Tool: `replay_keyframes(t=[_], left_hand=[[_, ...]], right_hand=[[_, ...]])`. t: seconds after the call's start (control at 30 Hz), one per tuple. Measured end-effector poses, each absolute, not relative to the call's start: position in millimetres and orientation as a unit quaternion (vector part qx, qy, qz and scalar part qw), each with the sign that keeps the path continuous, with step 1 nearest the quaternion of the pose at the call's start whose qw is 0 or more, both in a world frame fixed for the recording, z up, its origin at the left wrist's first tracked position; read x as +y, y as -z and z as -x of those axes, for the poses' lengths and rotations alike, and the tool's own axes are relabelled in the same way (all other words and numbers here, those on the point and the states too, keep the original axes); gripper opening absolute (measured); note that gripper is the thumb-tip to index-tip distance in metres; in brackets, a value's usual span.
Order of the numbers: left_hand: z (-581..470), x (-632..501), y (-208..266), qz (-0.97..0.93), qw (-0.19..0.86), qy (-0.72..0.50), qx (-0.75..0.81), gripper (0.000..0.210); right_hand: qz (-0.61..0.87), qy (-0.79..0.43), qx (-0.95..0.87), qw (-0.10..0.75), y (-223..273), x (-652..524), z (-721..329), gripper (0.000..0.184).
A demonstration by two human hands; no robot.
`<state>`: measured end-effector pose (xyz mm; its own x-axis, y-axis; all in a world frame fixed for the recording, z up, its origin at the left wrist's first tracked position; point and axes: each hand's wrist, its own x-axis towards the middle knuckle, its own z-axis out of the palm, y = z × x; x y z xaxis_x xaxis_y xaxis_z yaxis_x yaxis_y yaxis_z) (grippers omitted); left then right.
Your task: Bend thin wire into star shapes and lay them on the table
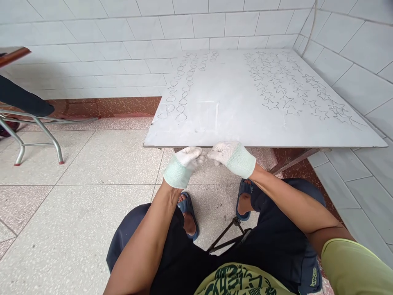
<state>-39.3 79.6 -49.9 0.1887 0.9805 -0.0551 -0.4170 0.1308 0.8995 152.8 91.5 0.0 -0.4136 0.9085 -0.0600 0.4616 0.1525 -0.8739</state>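
White knit gloves with pale green cuffs cover both hands, which meet just below the near edge of the white tabletop [245, 127]. My left hand [186, 159] pinches a thin wire [202, 164], and my right hand [231, 155] has its fingers closed at the same wire, close beside the left fingertips. The wire is so fine that its full shape is hard to make out. On the right half of the tabletop lie several wire stars [270, 104]. Rows of looped, figure-eight wire pieces [181, 110] lie along the left side.
White tiled walls [353, 61] border the table at the back and right. To the left, another person's dark-clad leg [24, 96] rests on a metal-legged stool [37, 123]. Below my hands are my sandalled feet [188, 217] and a dark folding-stool frame [227, 237].
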Motion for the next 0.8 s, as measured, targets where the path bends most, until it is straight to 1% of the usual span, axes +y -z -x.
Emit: replay_keyframes(t=[0.13,0.3,0.4,0.6,0.8], left_hand=[[28.7,72.7,49.8,-0.362,0.639,-0.581,0.351,0.029],[20.1,67.8,56.6,-0.330,0.599,-0.640,0.350,0.030],[21.0,67.4,59.0,-0.336,0.601,-0.635,0.350,0.029],[25.8,73.9,57.3,-0.362,0.597,-0.615,0.367,0.034],[28.0,81.7,58.8,-0.416,0.582,-0.591,0.373,0.047]], right_hand=[[0.483,-0.470,-0.688,0.270,-0.7,88.9,-149.3,0.026],[0.468,-0.504,-0.662,0.297,-1.1,88.0,-145.1,0.030],[0.468,-0.516,-0.655,0.292,-3.1,89.9,-145.8,0.029],[0.464,-0.526,-0.676,0.225,-12.9,96.5,-148.4,0.030],[0.445,-0.570,-0.650,0.232,-12.3,100.4,-146.8,0.033]])
